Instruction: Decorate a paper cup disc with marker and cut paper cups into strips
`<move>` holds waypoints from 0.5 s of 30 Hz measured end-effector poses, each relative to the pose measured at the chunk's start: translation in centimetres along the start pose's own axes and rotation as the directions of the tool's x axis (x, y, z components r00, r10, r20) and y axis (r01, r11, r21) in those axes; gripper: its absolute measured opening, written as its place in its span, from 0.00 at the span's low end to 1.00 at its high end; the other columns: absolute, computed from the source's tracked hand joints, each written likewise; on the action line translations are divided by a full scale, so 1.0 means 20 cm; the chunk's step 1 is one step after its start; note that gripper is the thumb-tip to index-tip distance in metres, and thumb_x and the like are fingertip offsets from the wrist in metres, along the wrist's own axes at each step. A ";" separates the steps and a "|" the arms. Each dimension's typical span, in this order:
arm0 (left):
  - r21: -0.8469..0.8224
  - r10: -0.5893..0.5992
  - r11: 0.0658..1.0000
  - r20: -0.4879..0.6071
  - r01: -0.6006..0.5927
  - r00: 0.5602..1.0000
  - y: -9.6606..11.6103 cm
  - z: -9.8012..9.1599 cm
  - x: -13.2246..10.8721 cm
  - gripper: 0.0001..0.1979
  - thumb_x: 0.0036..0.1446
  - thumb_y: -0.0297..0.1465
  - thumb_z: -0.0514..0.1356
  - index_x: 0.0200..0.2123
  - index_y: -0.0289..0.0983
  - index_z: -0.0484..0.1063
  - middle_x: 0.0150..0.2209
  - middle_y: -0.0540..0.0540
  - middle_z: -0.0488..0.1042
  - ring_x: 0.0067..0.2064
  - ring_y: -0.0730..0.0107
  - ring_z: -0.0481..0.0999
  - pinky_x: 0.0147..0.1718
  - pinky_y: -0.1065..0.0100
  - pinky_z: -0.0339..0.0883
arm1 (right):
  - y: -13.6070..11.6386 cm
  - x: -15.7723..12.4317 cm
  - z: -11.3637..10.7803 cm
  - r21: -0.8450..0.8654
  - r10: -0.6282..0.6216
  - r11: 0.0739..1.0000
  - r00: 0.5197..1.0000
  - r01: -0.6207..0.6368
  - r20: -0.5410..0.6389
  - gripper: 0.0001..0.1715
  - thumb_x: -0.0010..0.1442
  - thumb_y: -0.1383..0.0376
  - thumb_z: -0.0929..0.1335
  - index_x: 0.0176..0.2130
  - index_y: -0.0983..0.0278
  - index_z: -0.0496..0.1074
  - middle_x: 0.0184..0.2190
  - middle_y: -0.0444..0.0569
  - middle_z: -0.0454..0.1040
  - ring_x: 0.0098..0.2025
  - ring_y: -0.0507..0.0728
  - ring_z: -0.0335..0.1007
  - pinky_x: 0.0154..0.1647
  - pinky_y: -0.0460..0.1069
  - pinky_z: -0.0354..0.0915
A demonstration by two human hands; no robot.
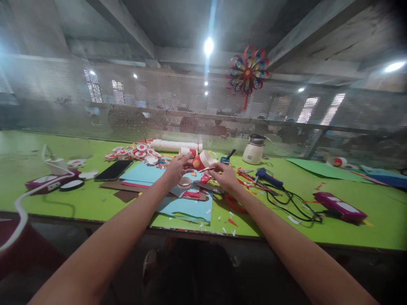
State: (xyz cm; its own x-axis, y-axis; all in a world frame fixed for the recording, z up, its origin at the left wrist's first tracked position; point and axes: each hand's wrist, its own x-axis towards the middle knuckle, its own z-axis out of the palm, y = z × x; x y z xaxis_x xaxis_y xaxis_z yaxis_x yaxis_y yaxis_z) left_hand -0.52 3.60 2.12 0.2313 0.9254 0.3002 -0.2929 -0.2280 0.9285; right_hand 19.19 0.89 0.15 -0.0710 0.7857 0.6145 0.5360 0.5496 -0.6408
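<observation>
Between my hands a red-and-white paper cup (pixel 201 161) with a round gold emblem is tilted, its mouth up and to the right. My left hand (pixel 178 170) has its fingers curled at the base of this cup. My right hand (pixel 224 175) pinches a thin reddish strip (pixel 208 169) beside the cup; its exact kind is too small to tell. Another paper cup (pixel 188 151) lies just behind. Below my hands are a small white cup-like ring (pixel 185 182), scissors (pixel 210 187) with orange-red handles, and light blue paper sheets (pixel 187 209).
Left are a black phone (pixel 114 170), a pile of red-and-white discs (pixel 140 150) and a power strip (pixel 52 180) with a white cable. Right are a blue glue gun (pixel 269 177), black cords, a purple-red box (pixel 340 206) and green paper (pixel 324 169). A cream jug (pixel 253 150) stands behind.
</observation>
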 end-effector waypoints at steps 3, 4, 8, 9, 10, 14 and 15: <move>-0.153 -0.074 0.985 0.067 0.083 0.995 0.00 -0.01 0.00 0.15 0.50 0.32 0.66 0.40 0.34 0.71 0.31 0.45 0.77 0.30 0.72 0.77 0.31 0.70 0.71 | 0.01 0.00 0.00 0.010 0.008 1.000 1.000 -0.009 0.016 0.13 0.52 0.58 0.69 0.35 0.65 0.75 0.26 0.46 0.76 0.27 0.54 0.69 0.29 0.48 0.65; -0.178 -0.086 0.979 0.082 0.100 0.993 -0.01 -0.01 0.00 0.16 0.49 0.29 0.67 0.42 0.34 0.71 0.31 0.46 0.77 0.30 0.73 0.77 0.32 0.70 0.71 | 0.01 0.00 0.00 0.011 0.008 1.000 1.000 -0.009 0.025 0.13 0.52 0.58 0.69 0.34 0.65 0.75 0.26 0.47 0.76 0.27 0.54 0.69 0.30 0.48 0.65; -0.233 -0.104 0.964 0.109 0.127 0.989 -0.02 -0.02 0.00 0.20 0.45 0.21 0.67 0.45 0.33 0.71 0.31 0.47 0.77 0.33 0.73 0.77 0.36 0.70 0.70 | 0.00 -0.01 0.01 0.012 0.007 1.000 0.997 -0.008 0.074 0.14 0.53 0.58 0.68 0.34 0.65 0.76 0.28 0.47 0.77 0.28 0.53 0.70 0.31 0.48 0.66; -0.237 -0.104 0.963 0.111 0.128 0.988 -0.03 -0.02 0.01 0.21 0.45 0.20 0.67 0.45 0.33 0.72 0.31 0.47 0.77 0.34 0.72 0.78 0.38 0.70 0.70 | 0.00 -0.01 0.01 0.014 0.009 1.000 0.996 -0.010 0.089 0.14 0.54 0.57 0.68 0.34 0.65 0.77 0.28 0.47 0.77 0.28 0.53 0.70 0.31 0.47 0.66; -0.238 -0.104 0.963 0.113 0.128 0.988 -0.03 -0.02 0.01 0.21 0.45 0.20 0.67 0.45 0.33 0.72 0.31 0.47 0.77 0.35 0.72 0.78 0.38 0.69 0.70 | 0.00 -0.01 0.01 0.015 0.011 1.000 0.995 -0.013 0.101 0.15 0.54 0.56 0.68 0.34 0.65 0.77 0.28 0.47 0.77 0.27 0.53 0.70 0.30 0.48 0.66; -0.211 -0.104 0.969 0.109 0.125 0.989 -0.04 -0.03 0.02 0.20 0.44 0.19 0.67 0.44 0.33 0.73 0.30 0.47 0.76 0.34 0.73 0.77 0.38 0.70 0.70 | 0.00 -0.02 0.02 0.015 0.032 0.999 0.992 -0.034 0.121 0.16 0.56 0.55 0.67 0.34 0.65 0.77 0.26 0.47 0.76 0.26 0.53 0.69 0.28 0.48 0.66; -0.201 -0.101 0.972 0.105 0.120 0.989 -0.04 -0.04 0.02 0.20 0.44 0.19 0.68 0.44 0.33 0.74 0.30 0.47 0.76 0.33 0.73 0.76 0.37 0.70 0.69 | 0.00 -0.02 0.01 0.014 0.035 0.999 0.992 -0.037 0.124 0.17 0.56 0.55 0.67 0.34 0.65 0.77 0.25 0.46 0.76 0.26 0.53 0.69 0.28 0.48 0.66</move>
State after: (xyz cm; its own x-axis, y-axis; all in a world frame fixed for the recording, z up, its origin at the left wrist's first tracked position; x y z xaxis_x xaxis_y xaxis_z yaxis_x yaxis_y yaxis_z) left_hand -0.87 4.43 1.34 0.3555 0.9069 0.2262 -0.4432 -0.0495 0.8950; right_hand 19.01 0.63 -0.33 -0.1556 0.8337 0.5299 0.5261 0.5239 -0.6699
